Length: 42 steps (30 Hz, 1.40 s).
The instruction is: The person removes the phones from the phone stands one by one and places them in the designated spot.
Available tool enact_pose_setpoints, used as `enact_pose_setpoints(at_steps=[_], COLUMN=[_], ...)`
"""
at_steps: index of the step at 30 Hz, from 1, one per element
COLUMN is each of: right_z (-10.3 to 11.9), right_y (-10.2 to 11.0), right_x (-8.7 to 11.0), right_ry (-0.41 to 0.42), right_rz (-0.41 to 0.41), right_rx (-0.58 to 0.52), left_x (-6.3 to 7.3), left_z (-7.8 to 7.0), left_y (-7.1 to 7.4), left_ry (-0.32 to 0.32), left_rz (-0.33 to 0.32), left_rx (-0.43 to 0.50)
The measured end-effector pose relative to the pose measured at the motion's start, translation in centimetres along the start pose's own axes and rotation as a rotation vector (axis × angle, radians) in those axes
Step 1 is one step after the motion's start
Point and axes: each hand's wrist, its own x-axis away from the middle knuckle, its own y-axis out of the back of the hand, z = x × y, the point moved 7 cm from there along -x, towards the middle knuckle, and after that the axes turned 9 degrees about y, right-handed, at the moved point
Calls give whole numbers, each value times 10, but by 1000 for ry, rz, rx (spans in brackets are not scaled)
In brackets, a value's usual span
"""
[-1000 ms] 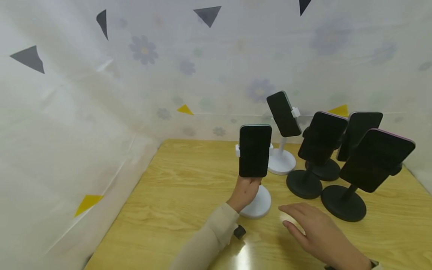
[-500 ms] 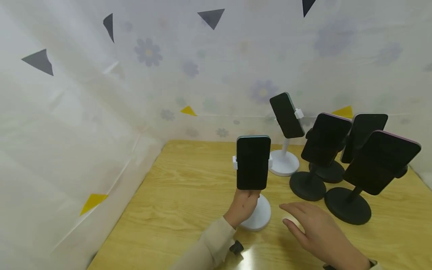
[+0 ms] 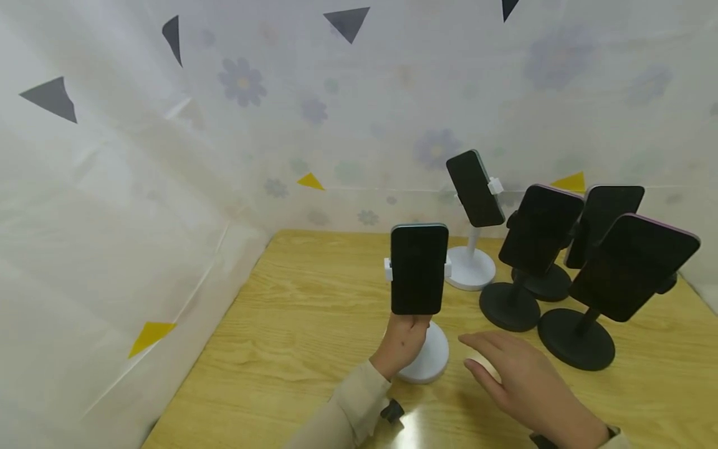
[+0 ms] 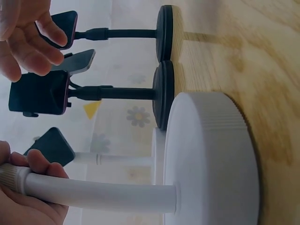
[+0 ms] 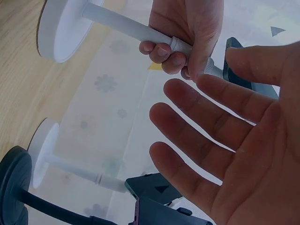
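Observation:
My left hand (image 3: pixel 404 342) grips the pole of a white phone stand (image 3: pixel 433 357) just below its clamp, fingers curled round it. A dark-screened phone (image 3: pixel 419 269) sits upright in the stand's white clamp, facing me. In the left wrist view the stand's thick round base (image 4: pixel 220 154) is down at the wooden tabletop. Beside the stand, to its right, my right hand (image 3: pixel 521 377) hovers with relaxed, spread fingers and nothing in them. The right wrist view shows its bare palm (image 5: pixel 262 154) near the left hand (image 5: pixel 183 42).
Behind stands another white stand (image 3: pixel 470 268) with a tilted phone (image 3: pixel 475 189). Several black stands (image 3: pixel 576 340) bearing phones crowd the right side of the table (image 3: pixel 291 299). A small black object (image 3: pixel 392 411) shows beside the left sleeve. A patterned white sheet (image 3: pixel 348 112) backs the table.
The left hand has brought the white stand and its phone a little nearer to me, mostly in the first half second. The right hand has stayed almost in place, still open.

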Motion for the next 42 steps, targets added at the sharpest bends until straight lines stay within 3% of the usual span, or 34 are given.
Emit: enact_pose_setpoints(at_steps=[10, 18, 22, 25, 33, 42], right_z=[-1, 0, -4, -6, -1, 7], right_y=[20, 42, 48, 51, 64, 70], right_x=[-12, -29, -31, -34, -52, -65], right_ry=[50, 106, 78, 56, 25, 24], right_rz=[-99, -228, -274, -305, -425, -429], right_rx=[4, -8, -25, -45, -133, -126], left_x=[0, -2, -1, -1, -2, -3], left_z=[-1, 0, -1, -2, 0, 2], left_y=[1, 12, 9, 7, 5, 3], left_ry=[-10, -50, -104, -148, -151, -153], left_rz=[8, 196, 234, 229, 191, 183], left_rx=[-41, -196, -233, -248, -291, -296])
